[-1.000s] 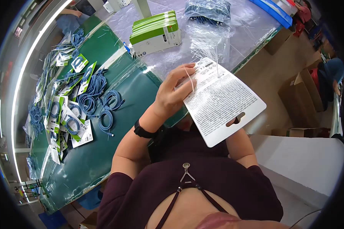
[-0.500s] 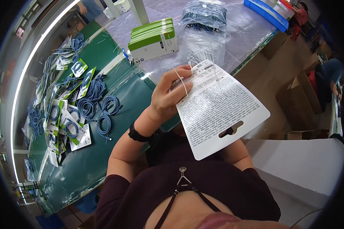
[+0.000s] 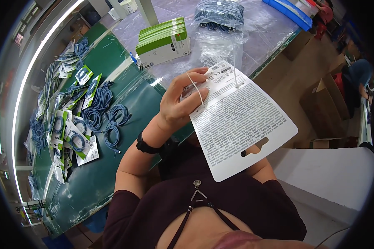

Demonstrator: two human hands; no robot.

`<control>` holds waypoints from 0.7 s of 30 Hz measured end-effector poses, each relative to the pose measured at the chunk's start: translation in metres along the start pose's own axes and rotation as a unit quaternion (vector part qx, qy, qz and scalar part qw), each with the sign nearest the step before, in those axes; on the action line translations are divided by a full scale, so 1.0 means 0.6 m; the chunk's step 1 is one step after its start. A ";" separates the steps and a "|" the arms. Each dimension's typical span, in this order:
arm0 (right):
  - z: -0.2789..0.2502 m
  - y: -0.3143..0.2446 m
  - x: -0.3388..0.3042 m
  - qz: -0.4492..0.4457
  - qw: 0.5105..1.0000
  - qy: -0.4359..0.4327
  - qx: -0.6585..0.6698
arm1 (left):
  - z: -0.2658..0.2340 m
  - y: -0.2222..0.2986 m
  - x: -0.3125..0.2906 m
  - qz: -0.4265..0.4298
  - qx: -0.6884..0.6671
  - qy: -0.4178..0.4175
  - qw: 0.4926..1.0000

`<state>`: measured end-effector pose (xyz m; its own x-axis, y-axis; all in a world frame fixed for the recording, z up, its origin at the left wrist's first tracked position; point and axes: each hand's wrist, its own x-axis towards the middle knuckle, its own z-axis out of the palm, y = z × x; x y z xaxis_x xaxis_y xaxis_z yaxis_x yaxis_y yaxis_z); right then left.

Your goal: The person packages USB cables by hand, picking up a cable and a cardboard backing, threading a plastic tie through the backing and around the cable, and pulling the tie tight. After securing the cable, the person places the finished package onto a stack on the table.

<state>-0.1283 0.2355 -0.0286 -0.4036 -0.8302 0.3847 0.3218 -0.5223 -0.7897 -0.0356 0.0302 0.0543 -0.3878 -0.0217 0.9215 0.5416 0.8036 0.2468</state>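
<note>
Plainly, the left hand (image 3: 179, 97) holds one card (image 3: 245, 120) with two strands (image 3: 235, 68).

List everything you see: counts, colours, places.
backing card: one, white, centre
ties: two, white, through card; bunch beyond
packaging cards: one stack, green-white, top
bagged cables: one bag, blue, top
carded cables: many, blue, left
coiled cables: several, blue, left
tabletop: one, green, left
tray: one, blue, top right
cardboard boxes: several, brown, right
co-workers: at least two, clothing red and blue, right
wristband: one, black, left wrist
left grip: one, bare, at card's upper left
right forearm: one, bare, partly behind card
</note>
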 end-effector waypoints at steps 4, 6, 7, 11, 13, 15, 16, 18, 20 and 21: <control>-0.017 0.003 -0.020 -0.017 0.998 0.006 -0.056 | -0.007 0.000 0.000 0.005 0.012 -0.012 1.000; -0.008 0.010 -0.035 -0.027 0.996 0.010 -0.085 | -0.008 0.002 0.002 0.008 0.017 -0.020 1.000; -0.005 0.017 -0.021 -0.032 0.994 0.012 -0.099 | -0.008 0.003 0.003 0.008 0.011 -0.019 1.000; -0.011 0.022 -0.048 -0.053 0.986 0.021 -0.156 | -0.010 0.007 0.006 0.011 0.000 -0.021 1.000; -0.008 0.027 -0.064 -0.063 0.981 0.025 -0.184 | -0.013 0.009 0.007 0.014 0.001 -0.028 1.000; -0.012 0.032 -0.061 -0.075 0.974 0.030 -0.212 | -0.013 0.010 0.009 0.017 0.000 -0.030 0.999; -0.012 0.036 -0.056 -0.080 0.970 0.032 -0.226 | -0.013 0.010 0.010 0.020 -0.001 -0.032 0.999; -0.009 0.040 -0.078 -0.092 0.962 0.037 -0.254 | -0.013 0.012 0.012 0.024 -0.002 -0.035 0.999; -0.003 0.052 -0.059 -0.100 0.953 0.039 -0.281 | -0.016 0.016 0.013 0.016 -0.006 -0.047 0.999; -0.004 0.055 -0.053 -0.105 0.949 0.041 -0.295 | -0.017 0.016 0.014 0.012 -0.008 -0.053 0.998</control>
<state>-0.1067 0.2448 -0.0681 -0.4784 -0.6894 0.5439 -0.2992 -0.4543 -0.8391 -0.0258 0.0318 0.0675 -0.4510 0.0620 0.8904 0.5636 0.7934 0.2301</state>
